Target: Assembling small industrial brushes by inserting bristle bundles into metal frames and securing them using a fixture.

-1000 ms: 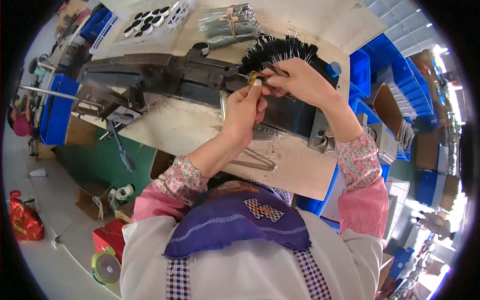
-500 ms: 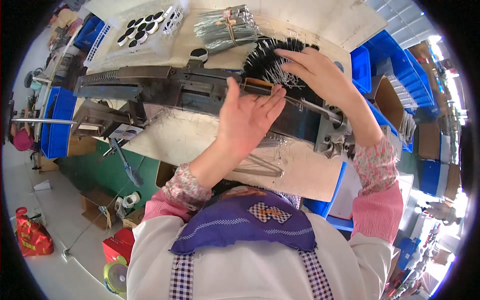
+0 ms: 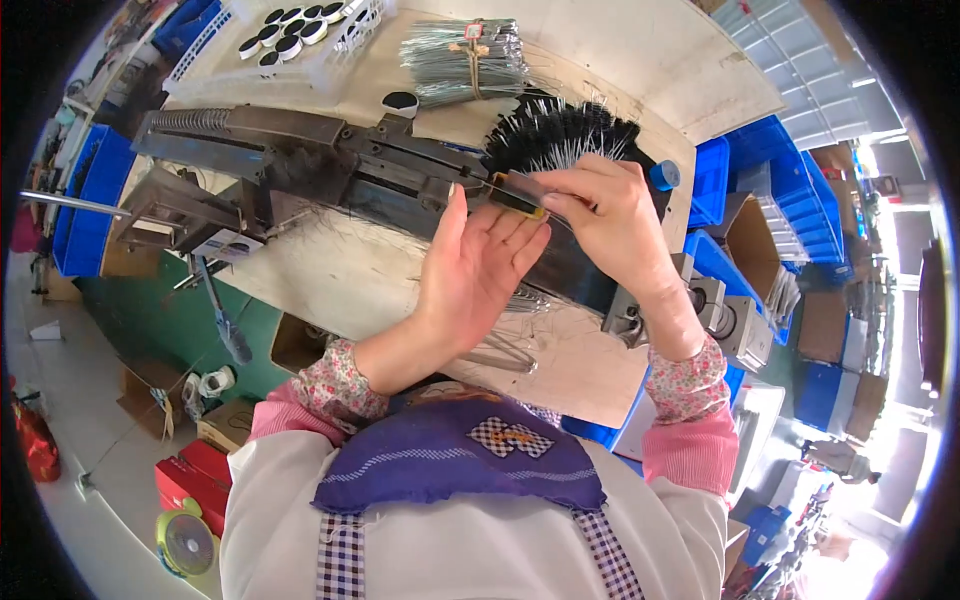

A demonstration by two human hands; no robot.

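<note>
A long dark metal machine (image 3: 330, 165) lies across the bench, with a coil spring at its left end. My left hand (image 3: 465, 270) is open, palm up, its fingers stretched along the near side of the machine's right part. Above those fingertips sits a dark block with yellow edges (image 3: 517, 197). My right hand (image 3: 610, 220) pinches thumb and forefinger together at this block's right end; what is between them is too small to make out. Just behind my right hand lies a heap of black-bristled brushes with thin wire stems (image 3: 550, 128).
A tied bundle of wires (image 3: 470, 62) lies at the back. A white plastic basket (image 3: 335, 75) holds several round black-topped pieces, and one similar piece (image 3: 400, 103) lies outside it. Bent wires (image 3: 500, 350) lie near the front edge. A blue cap (image 3: 664, 175) and blue bins (image 3: 790, 190) are right.
My right hand has come off the brush heap, moving nearer and down to the yellow-edged block, fingers now pinched. My left hand stays open beside the machine. The view has shifted slightly.
</note>
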